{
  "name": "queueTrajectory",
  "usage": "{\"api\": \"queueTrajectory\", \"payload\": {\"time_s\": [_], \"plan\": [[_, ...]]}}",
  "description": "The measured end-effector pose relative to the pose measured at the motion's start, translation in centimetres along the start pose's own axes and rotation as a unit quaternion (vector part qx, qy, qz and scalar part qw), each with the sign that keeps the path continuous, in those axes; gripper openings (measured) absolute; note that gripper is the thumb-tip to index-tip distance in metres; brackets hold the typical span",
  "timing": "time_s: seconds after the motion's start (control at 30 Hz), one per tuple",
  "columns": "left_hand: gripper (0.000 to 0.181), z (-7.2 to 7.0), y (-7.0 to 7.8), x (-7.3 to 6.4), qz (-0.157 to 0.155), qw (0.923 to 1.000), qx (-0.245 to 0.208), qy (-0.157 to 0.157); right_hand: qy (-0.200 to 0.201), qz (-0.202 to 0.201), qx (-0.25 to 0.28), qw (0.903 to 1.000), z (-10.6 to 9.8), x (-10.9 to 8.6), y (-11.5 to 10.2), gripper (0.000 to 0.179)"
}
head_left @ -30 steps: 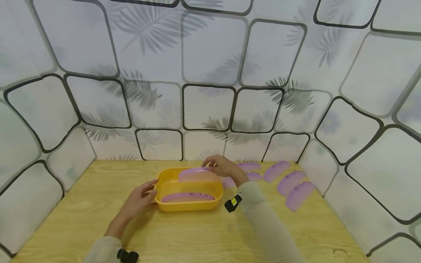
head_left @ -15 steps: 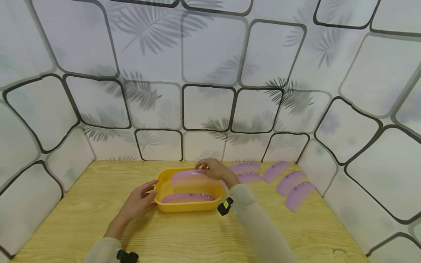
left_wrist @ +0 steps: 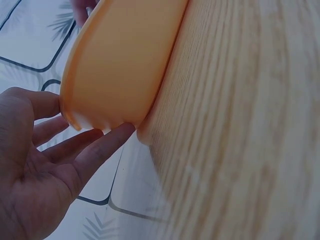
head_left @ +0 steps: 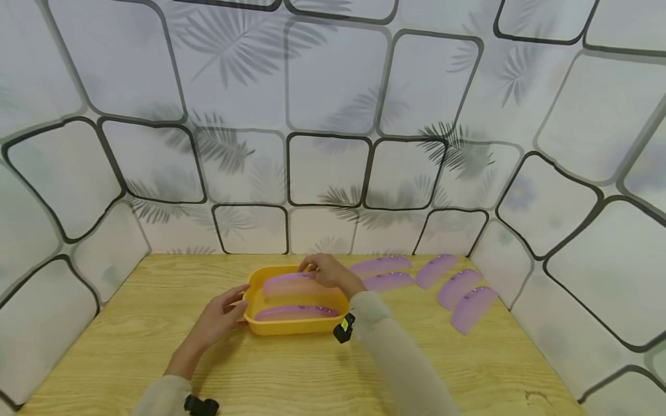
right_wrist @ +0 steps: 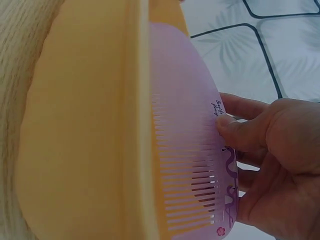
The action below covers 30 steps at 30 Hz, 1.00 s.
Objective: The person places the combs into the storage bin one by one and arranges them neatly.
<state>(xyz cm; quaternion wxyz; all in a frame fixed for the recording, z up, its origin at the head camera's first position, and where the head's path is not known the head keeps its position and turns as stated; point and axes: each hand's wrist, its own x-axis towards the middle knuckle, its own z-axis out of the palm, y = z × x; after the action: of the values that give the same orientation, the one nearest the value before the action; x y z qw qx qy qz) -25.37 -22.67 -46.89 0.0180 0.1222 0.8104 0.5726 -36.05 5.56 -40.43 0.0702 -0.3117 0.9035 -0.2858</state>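
Note:
A purple, see-through comb (head_left: 283, 284) is in my right hand (head_left: 329, 270), tilted over the back part of a yellow plastic basin (head_left: 291, 329). In the right wrist view, thumb and fingers pinch the printed spine of the comb (right_wrist: 185, 90), and its teeth face down into the basin. Along the basin's front wall inside lies another purple comb (head_left: 296, 312). My left hand (head_left: 222, 315) touches the basin's left end. In the left wrist view, its fairly straight fingers rest against the outer wall of the basin (left_wrist: 120, 60).
Several more purple combs lie on the wooden table (head_left: 291, 375) to the right, among them a near comb (head_left: 474, 309) and a far comb (head_left: 382, 266). A patterned cloth wall (head_left: 328, 173) closes off the back and both sides.
My right hand has moved left and slightly down, bringing the comb from the basin's back right toward its middle and lower into it. The left hand keeps its place.

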Motion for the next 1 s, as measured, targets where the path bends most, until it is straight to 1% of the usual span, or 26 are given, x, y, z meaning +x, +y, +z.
{"api": "queueTrajectory", "payload": {"time_s": [0.2,0.3,0.43,0.57,0.73,0.87,1.0], "plan": [[0.055,0.0,-0.2,0.0,0.005,1.0000,-0.001,-0.002,-0.006,0.016,0.004,0.9998,0.8,0.3,0.1,0.027],[0.054,0.0,-0.3,0.0,0.008,1.0000,-0.004,-0.001,-0.018,0.020,0.007,0.9996,1.1,0.4,0.2,0.028],[0.054,0.0,-0.3,-0.1,0.003,1.0000,-0.002,0.001,-0.031,0.026,0.017,0.9990,1.3,0.5,0.2,0.029],[0.055,0.0,-0.3,-0.1,0.001,1.0000,-0.003,-0.001,-0.039,0.019,0.002,0.9990,1.6,0.9,0.2,0.029],[0.054,-0.1,-0.2,0.0,0.012,0.9998,-0.012,0.000,-0.039,0.001,-0.016,0.9991,1.7,1.5,0.0,0.030],[0.053,-0.1,-0.2,0.1,0.019,0.9997,-0.013,-0.003,-0.039,0.007,-0.017,0.9991,1.7,1.8,-0.3,0.030],[0.053,-0.1,-0.2,0.1,0.017,0.9997,-0.017,-0.005,-0.037,0.020,-0.029,0.9987,1.9,1.9,-0.4,0.032]]}}
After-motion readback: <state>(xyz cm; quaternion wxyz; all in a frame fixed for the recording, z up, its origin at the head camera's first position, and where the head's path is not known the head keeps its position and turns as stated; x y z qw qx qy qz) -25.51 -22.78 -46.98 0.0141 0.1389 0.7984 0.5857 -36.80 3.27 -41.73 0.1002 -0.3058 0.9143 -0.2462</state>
